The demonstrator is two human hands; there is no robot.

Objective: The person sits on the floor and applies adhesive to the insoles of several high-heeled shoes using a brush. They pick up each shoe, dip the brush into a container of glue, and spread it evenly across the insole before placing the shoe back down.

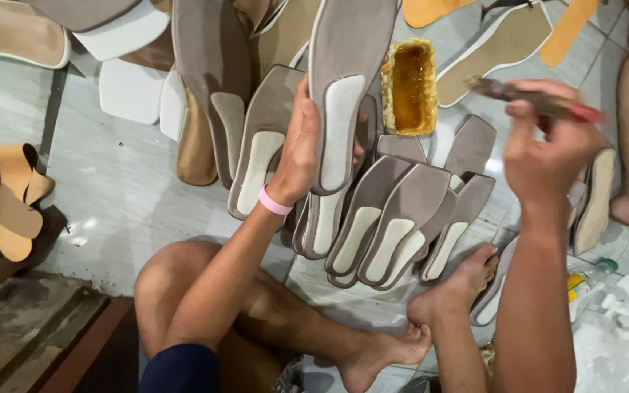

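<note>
Two bare hands work over a spread of taupe shoe insoles on a pale tiled floor (pixel 111 182), seen from above by a person sitting cross-legged. The left hand (pixel 301 149), a pink band (pixel 274 202) at its wrist, is closed around the edge of one long insole (pixel 343 87), holding it up with its grey-white padded side showing; this insole sits just left of a yellow, glue-crusted tub (pixel 410 87) on the floor. The right hand (pixel 547 145), right of the tub, is curled tight around a brush (pixel 540 100) with a red handle end, its dark tip pointing back toward the tub. Below the tub, a fan of overlapping insoles (pixel 394 218) lies on the tiles, each with a pale pad down the middle. More soles (pixel 220 87) are heaped left of the tub, and tan cut-outs (pixel 12 196) lie far to its left. A foot (pixel 460 287) rests beside the fan's lower edge.
</note>
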